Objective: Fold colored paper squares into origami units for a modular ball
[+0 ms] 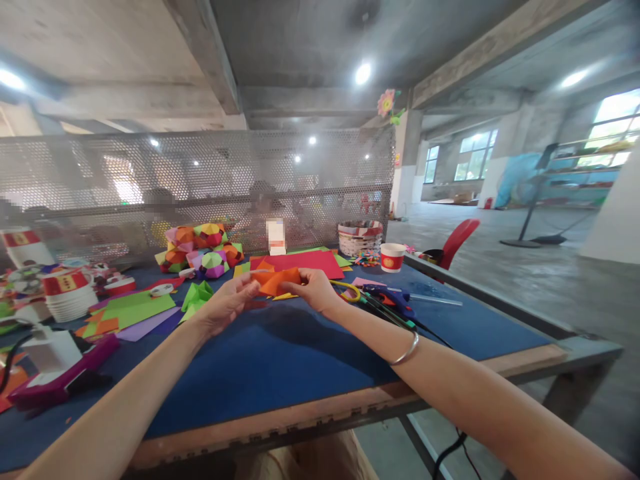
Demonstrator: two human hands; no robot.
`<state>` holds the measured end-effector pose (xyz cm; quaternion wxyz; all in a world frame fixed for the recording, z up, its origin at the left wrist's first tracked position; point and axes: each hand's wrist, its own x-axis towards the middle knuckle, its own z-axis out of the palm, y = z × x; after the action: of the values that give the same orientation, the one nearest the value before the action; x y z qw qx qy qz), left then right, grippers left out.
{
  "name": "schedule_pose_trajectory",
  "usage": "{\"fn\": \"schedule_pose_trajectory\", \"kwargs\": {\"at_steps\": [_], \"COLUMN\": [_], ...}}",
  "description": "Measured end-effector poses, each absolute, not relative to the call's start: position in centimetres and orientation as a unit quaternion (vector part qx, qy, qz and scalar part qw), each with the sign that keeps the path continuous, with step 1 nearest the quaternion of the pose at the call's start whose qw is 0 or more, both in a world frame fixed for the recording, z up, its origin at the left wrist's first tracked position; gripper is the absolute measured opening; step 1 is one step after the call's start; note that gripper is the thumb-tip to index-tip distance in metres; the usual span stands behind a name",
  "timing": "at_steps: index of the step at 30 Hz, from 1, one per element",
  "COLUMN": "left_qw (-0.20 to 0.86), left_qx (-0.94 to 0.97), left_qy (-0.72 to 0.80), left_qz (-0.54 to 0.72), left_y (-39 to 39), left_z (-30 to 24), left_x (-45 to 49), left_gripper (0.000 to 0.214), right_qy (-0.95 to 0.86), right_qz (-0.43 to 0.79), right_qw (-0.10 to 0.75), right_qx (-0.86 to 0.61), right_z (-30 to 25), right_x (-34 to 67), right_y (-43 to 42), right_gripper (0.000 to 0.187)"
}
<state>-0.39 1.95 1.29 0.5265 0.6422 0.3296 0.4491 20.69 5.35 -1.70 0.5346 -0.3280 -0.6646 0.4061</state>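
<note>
Between my two hands a folded piece of orange paper [278, 282] is held above the blue tabletop. My left hand [231, 297] pinches its left end, with the thumb on top. At the other end, my right hand [314, 289] grips the paper between thumb and fingers; a silver bangle circles that wrist. Just left of my left hand lies a folded green paper piece [197, 297]. Beyond my hands are a red paper sheet [320, 263] and other coloured sheets. A pair of yellow-handled scissors [349, 291] lies right of my right hand, partly hidden.
Paper-ball ornaments [203, 248] sit at the back beside a mesh partition [210, 160]. A woven basket [360, 238] and a paper cup [393, 257] stand back right. A blue glue gun [390, 298] lies right; stacked cups [70, 297] and a purple power strip [65, 377] are left.
</note>
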Motion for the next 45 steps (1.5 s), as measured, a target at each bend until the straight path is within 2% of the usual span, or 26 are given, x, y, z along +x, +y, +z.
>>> {"fn": "schedule_pose_trajectory", "kwargs": {"at_steps": [4, 7, 11, 17, 24, 29, 37, 45], "left_qw": [0.533, 0.521, 0.499, 0.514, 0.510, 0.513, 0.510, 0.519], "left_qx": [0.664, 0.641, 0.591, 0.553, 0.538, 0.534, 0.566, 0.562], "left_qy": [0.282, 0.303, 0.374, 0.398, 0.407, 0.415, 0.405, 0.402], "left_qz": [0.442, 0.476, 0.512, 0.521, 0.534, 0.528, 0.505, 0.503], "left_y": [1.4, 1.3, 1.5, 1.8, 1.8, 1.7, 2.0, 1.9], "left_z": [1.1, 1.1, 1.0, 0.6, 0.6, 0.7, 0.4, 0.5], "left_x": [0.0, 0.3, 0.8, 0.9, 0.9, 1.0, 0.6, 0.7], "left_gripper": [0.081, 0.084, 0.075, 0.057, 0.052, 0.048, 0.048, 0.047], "right_qy": [-0.661, -0.661, -0.669, -0.673, -0.617, -0.628, -0.603, -0.601], "right_qz": [0.408, 0.404, 0.397, 0.374, 0.402, 0.452, 0.464, 0.460], "right_qw": [0.544, 0.548, 0.546, 0.555, 0.583, 0.558, 0.555, 0.561], "right_qx": [-0.316, -0.317, -0.312, -0.314, -0.343, -0.300, -0.337, -0.335], "right_z": [-1.5, -1.3, -1.3, -1.4, -1.4, -1.6, -1.7, -1.9], "right_x": [20.5, 20.4, 20.1, 19.8, 19.9, 19.8, 19.7, 19.7], "right_y": [4.8, 4.4, 4.2, 3.8, 3.5, 4.1, 4.0, 4.4], "right_gripper": [0.053, 0.053, 0.044, 0.027, 0.058, 0.037, 0.051, 0.051]}}
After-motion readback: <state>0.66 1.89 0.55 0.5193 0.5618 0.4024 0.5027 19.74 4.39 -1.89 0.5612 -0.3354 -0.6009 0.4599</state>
